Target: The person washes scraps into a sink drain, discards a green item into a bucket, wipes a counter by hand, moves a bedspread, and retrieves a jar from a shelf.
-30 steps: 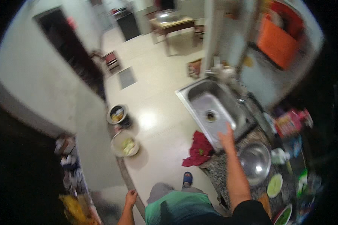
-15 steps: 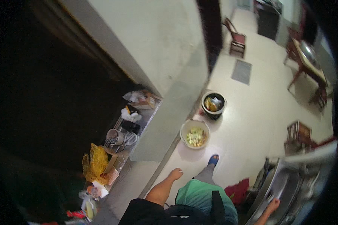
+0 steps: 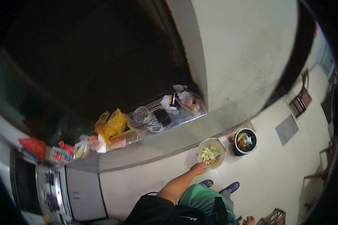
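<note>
Over the near rim of a pale bucket (image 3: 199,152) is my left hand (image 3: 198,168), its fingers drawn together. I cannot make out whether they grip the rim or only overlap it. Inside the bucket lie chopped green and pale vegetable scraps (image 3: 210,155). Part of my right hand (image 3: 248,220) shows at the lower edge, next to a wooden chair; its fingers are too cut off and blurred to read. Just right of the bucket stands a dark bin with a white rim (image 3: 255,144), holding yellowish scraps and a shiny wrapper.
Along the left runs a ledge (image 3: 184,119) with a yellow plastic bag (image 3: 112,125), a small pot (image 3: 141,114) and several packages. A stove (image 3: 49,187) is at lower left. Chairs (image 3: 301,101) and a grey mat (image 3: 287,129) are on the pale floor to the right.
My view has turned left, bringing the stove into sight and taking the sink out. My left hand has reached the bucket's near rim. My right hand is no longer by the sink.
</note>
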